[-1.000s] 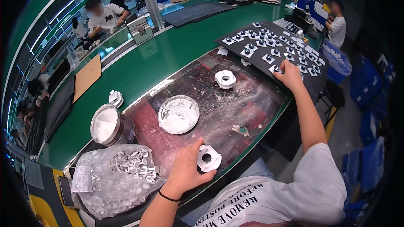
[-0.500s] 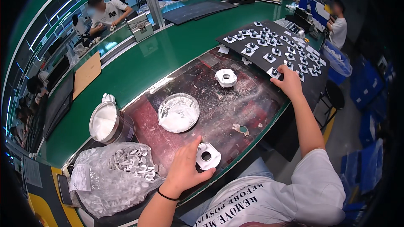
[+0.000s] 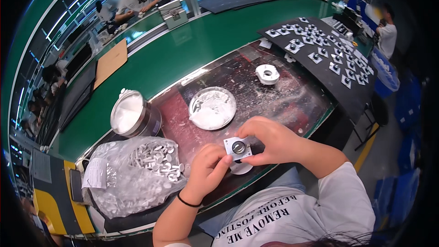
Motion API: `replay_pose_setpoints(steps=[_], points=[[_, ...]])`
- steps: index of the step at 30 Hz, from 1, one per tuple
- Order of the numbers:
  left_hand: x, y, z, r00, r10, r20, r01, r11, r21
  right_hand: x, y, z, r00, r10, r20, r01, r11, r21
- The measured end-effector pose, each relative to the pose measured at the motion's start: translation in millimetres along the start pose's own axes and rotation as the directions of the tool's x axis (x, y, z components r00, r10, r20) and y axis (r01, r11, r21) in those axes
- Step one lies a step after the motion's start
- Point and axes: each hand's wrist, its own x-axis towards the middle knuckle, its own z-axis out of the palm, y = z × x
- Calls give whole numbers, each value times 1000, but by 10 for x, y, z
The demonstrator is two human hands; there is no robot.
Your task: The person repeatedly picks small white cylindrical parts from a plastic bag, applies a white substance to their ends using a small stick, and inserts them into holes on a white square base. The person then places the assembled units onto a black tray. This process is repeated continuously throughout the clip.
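Note:
My left hand (image 3: 208, 169) and my right hand (image 3: 270, 139) together pinch a small square white part (image 3: 238, 147) with a dark round centre, just above a white round fixture (image 3: 241, 168) near the table's front edge. The left fingers hold its left edge; the right fingers hold its top and right side. A second white round fixture (image 3: 267, 74) stands farther back on the stained work mat (image 3: 292, 100). A shallow white dish of white paste (image 3: 212, 108) lies just beyond my hands.
A metal tin of white paste (image 3: 132, 114) stands at left. A clear bag of small white parts (image 3: 137, 169) lies at front left. A black tray (image 3: 334, 59) with several square parts is at right. Other people work at the far benches.
My right hand came back from the black tray at right, carrying a square part. It now meets my left hand over the near round fixture, both holding the part.

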Motion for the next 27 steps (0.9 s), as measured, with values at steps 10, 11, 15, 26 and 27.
replay_pose_setpoints(steps=[10, 11, 15, 26, 27], points=[[-201, -148, 50, 939, -253, 232, 340, 605, -720, -60, 166, 504, 981, -39, -188, 141, 808, 572], [-218, -155, 60, 934, -254, 253, 356, 582, -731, -62, 190, 510, 980, -77, -185, 166, 830, 533], [-173, -105, 10, 930, -235, 284, 366, 678, -638, -61, 161, 679, 982, -15, -186, 165, 541, 825], [-35, -191, -303, 979, -174, 108, 175, 985, -4, 32, 174, 99, 985, -125, 115, 120, 992, 45], [-42, -164, -268, 978, -158, 140, 156, 987, 29, 32, 174, 107, 973, -129, 194, 132, 991, -3]])
